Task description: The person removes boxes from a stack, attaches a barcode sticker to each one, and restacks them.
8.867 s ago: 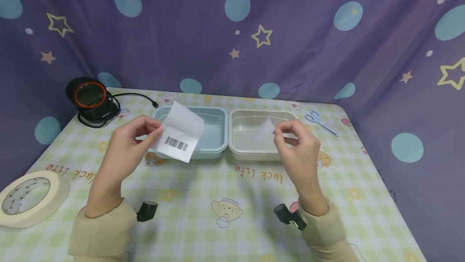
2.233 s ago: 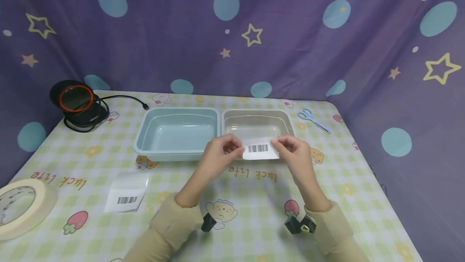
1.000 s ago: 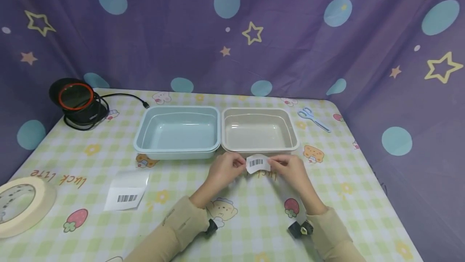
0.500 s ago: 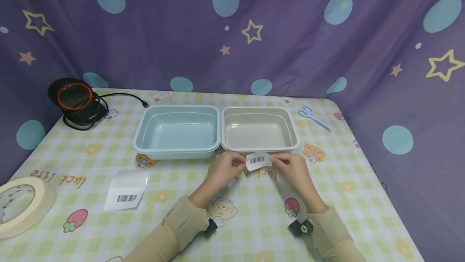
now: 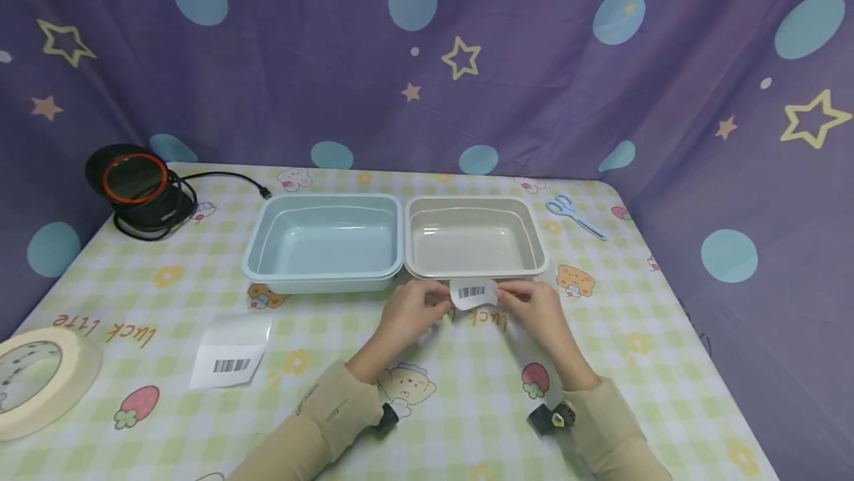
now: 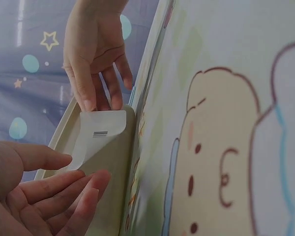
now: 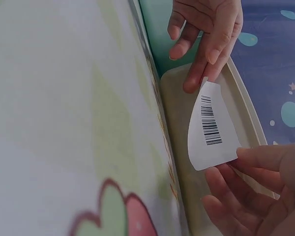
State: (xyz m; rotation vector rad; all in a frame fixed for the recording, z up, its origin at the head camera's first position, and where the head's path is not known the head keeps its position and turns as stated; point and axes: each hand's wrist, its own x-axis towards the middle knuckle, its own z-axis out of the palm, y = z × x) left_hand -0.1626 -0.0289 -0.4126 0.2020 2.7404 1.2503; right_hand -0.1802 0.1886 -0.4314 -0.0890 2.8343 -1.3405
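A white barcode sticker (image 5: 473, 293) is stretched between my two hands, its lower edge curling outward, just in front of the beige bin (image 5: 477, 274). Thumb and fingers of my left hand (image 5: 412, 310) pinch its left end. At the opposite end, my right hand (image 5: 539, 310) pinches the edge between thumb and fingertips. The right wrist view shows the printed side of the sticker (image 7: 211, 128) bowed, close to the bin's front wall. In the left wrist view the sticker's upper part (image 6: 110, 119) overlaps that wall.
A light blue bin (image 5: 323, 277) stands left of the beige one. A sheet with another barcode (image 5: 230, 351) lies at the left, near a masking tape roll (image 5: 80, 377). Blue scissors (image 5: 577, 219) lie at the back right. A black device with a cable (image 5: 143, 196) sits back left.
The barcode sheet, earlier in my left hand, now lies on the table. Both hands have brought the sticker down from over the beige bin to its front wall, where it shifts slightly.
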